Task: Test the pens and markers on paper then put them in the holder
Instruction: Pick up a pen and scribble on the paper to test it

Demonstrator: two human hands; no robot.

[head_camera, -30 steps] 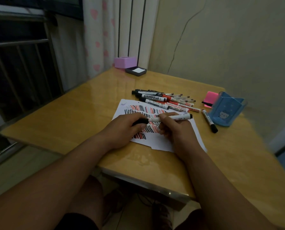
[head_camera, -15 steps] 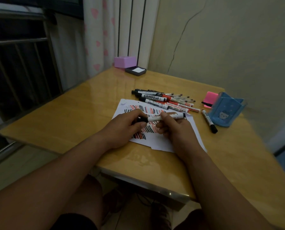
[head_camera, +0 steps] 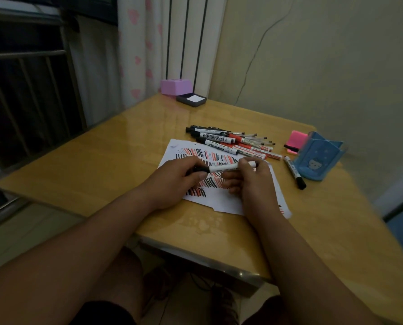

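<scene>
"Two hands on one marker [head_camera: 221, 168], is it that awkward a thing?"
"Hardly. It looks a light, stiff plastic tube, held level just above the paper [head_camera: 219, 204]. The left hand [head_camera: 174, 181] has thumb and fingers curled round the black cap end, and the right hand [head_camera: 254, 184] pinches the white barrel towards its other end."
"So the cap is the sticking point?"
"I'd judge so. A cap of that sort snaps on tight, so it wants a straight pull or push along the barrel, not a sideways bend. Whether it is fully seated I cannot tell, since the left fingers hide the join."
"Slippery?"
"Smooth and glossy, so likely a little. Grip close to the join, one hand each side. No fear of crushing it. The tip would be the only tender part, and it marks whatever it brushes."
"And the holder [head_camera: 317, 158]?"
"It stands off to the right, well apart from the hands, with a loose marker [head_camera: 294, 171] lying just beside it. One hand at mid-barrel should carry this one over. The holder looks light too, so a hard poke at its wall might tip it."
"The rest?"
"A pile of pens and markers [head_camera: 231, 143] lies at the paper's far edge, on the table [head_camera: 102, 165]"
</scene>
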